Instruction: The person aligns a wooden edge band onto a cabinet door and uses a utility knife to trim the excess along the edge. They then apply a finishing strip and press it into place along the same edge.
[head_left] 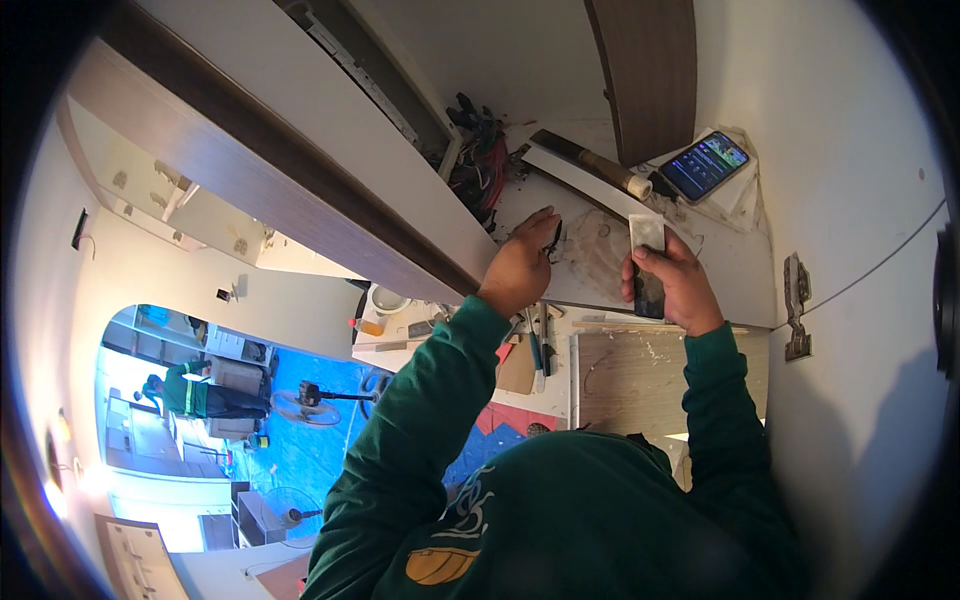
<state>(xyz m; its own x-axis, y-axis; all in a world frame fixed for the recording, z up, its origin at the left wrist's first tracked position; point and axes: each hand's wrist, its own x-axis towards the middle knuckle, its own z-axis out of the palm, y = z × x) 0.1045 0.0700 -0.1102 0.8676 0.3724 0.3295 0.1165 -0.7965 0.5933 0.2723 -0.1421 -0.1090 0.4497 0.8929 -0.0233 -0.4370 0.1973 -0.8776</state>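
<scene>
My left hand (518, 265) is above the white work surface (590, 288), its fingers bent together. A small dark piece (554, 237) shows at its fingertips, too small to name. In my right hand (690, 287) is a flat rectangular tool (648, 235), pale grey at its upper end and dark at the lower; thumb and fingers grip its sides. Just beyond lie a long white strip (585, 180) and a tool with a wooden handle (605, 172). Dark smears and crumbs mark the surface between the hands.
A lit phone (706, 165) rests at the far right. Tangled wires (485, 150) fill the back-left corner, beside a long panel (330, 170). Hand tools (537, 340) lie below my left forearm. Hinge hardware (796, 305) sticks out on the right. Another person (190, 390) stands far left.
</scene>
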